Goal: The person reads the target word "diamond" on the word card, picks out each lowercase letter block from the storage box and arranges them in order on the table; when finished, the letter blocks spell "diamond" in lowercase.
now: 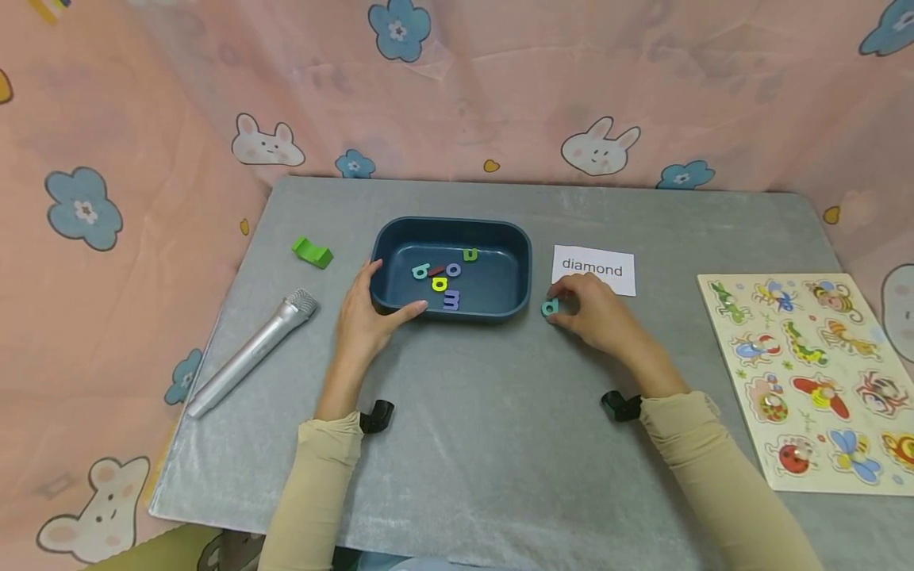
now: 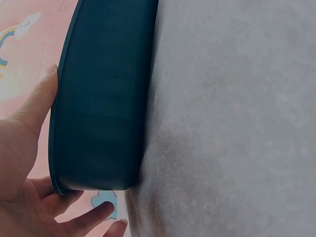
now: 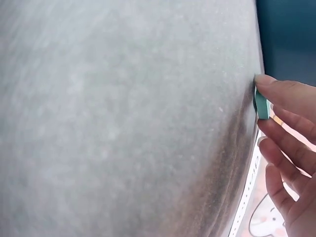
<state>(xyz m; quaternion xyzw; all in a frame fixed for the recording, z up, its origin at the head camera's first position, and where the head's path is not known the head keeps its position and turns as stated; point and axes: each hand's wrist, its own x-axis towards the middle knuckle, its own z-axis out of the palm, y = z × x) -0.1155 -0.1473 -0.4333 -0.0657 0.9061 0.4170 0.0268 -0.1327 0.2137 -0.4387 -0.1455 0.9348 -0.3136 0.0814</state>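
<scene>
My left hand [image 1: 367,317] holds the near left corner of a dark blue tray [image 1: 493,309], thumb along the front rim and fingers at the left side. In the left wrist view, the tray's outer wall [image 2: 103,98] fills much of the left. Inside lie several small letters, among them a green one [image 1: 470,254], a yellow one [image 1: 439,283] and a purple m [image 1: 451,300]. My right hand [image 1: 596,313] pinches a small teal letter [image 1: 549,307] between thumb and index finger, low over the table just right of the tray. A white card [image 1: 620,277] printed "diamond" lies behind that hand.
A silver microphone [image 1: 250,355] lies on the left of the grey table [image 1: 485,444], near a green curved block [image 1: 312,253]. At the right is a wooden insect puzzle board [image 1: 793,321]. Behind the table hangs a pink patterned cloth [image 1: 485,103].
</scene>
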